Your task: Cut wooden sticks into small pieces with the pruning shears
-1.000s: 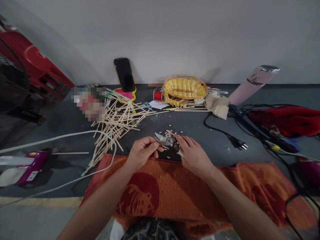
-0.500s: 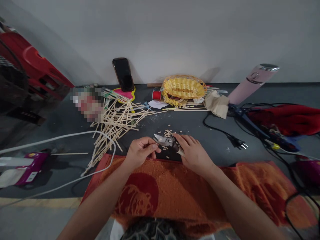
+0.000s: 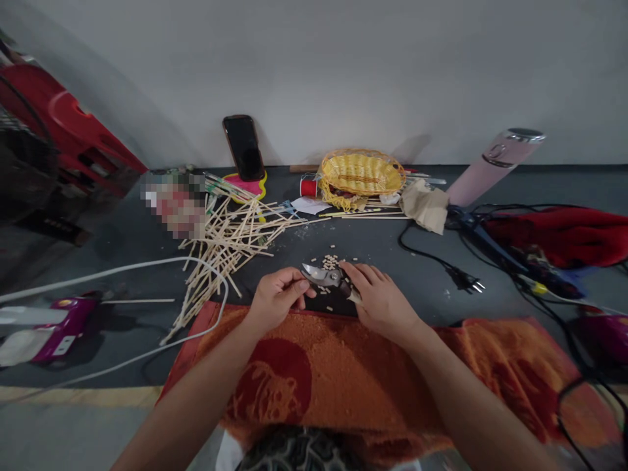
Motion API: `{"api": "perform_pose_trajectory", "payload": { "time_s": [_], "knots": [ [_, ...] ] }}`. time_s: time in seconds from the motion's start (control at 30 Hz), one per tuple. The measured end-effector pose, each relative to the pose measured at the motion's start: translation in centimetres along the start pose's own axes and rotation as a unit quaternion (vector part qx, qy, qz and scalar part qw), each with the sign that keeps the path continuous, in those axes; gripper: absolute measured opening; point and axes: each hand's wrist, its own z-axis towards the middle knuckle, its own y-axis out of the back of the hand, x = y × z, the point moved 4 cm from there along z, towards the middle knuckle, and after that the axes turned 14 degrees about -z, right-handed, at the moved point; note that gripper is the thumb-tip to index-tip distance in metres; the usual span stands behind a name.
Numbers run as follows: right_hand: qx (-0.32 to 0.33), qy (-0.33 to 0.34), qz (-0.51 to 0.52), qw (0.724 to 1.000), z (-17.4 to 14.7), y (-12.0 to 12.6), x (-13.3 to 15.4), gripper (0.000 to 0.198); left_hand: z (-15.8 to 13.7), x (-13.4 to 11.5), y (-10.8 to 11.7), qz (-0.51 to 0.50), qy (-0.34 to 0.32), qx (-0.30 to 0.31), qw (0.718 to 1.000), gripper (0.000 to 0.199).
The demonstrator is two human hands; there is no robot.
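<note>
My right hand (image 3: 385,299) is wrapped around the handles of a pair of pruning shears (image 3: 328,277). Their metal blades point left, over small cut pieces of wooden stick (image 3: 330,261) on the dark tabletop. Beside the blade tips is my left hand (image 3: 279,296), thumb and fingers pinched together; whatever lies between them is hidden or too small to name. To its left spreads a loose heap of thin wooden sticks (image 3: 230,239). Both forearms pass over an orange towel (image 3: 358,366) at the near edge.
A phone (image 3: 244,147) leans on the wall at the back. Near it are a red thread spool (image 3: 309,188), a yellow woven basket (image 3: 363,173) and a pink flask (image 3: 495,167). A black plug (image 3: 464,280) lies right; a white cable (image 3: 147,263) and purple device (image 3: 63,327) lie left.
</note>
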Motion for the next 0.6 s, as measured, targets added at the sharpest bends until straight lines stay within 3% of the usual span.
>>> {"api": "perform_pose_trajectory", "payload": {
  "time_s": [0.3,0.47,0.6],
  "knots": [
    [0.002,0.015,0.012,1.0,-0.03,-0.21,-0.08,0.059,-0.13,0.32,0.17,-0.114,0.103,0.036,0.987,0.027],
    [-0.005,0.012,0.014,1.0,-0.13,-0.43,0.3,0.058,-0.09,0.29,0.05,-0.133,0.087,0.017,0.987,0.027],
    [-0.008,-0.006,0.009,1.0,-0.03,-0.38,0.28,0.056,0.03,0.03,-0.22,-0.064,0.023,-0.013,0.998,0.025]
  ]
}}
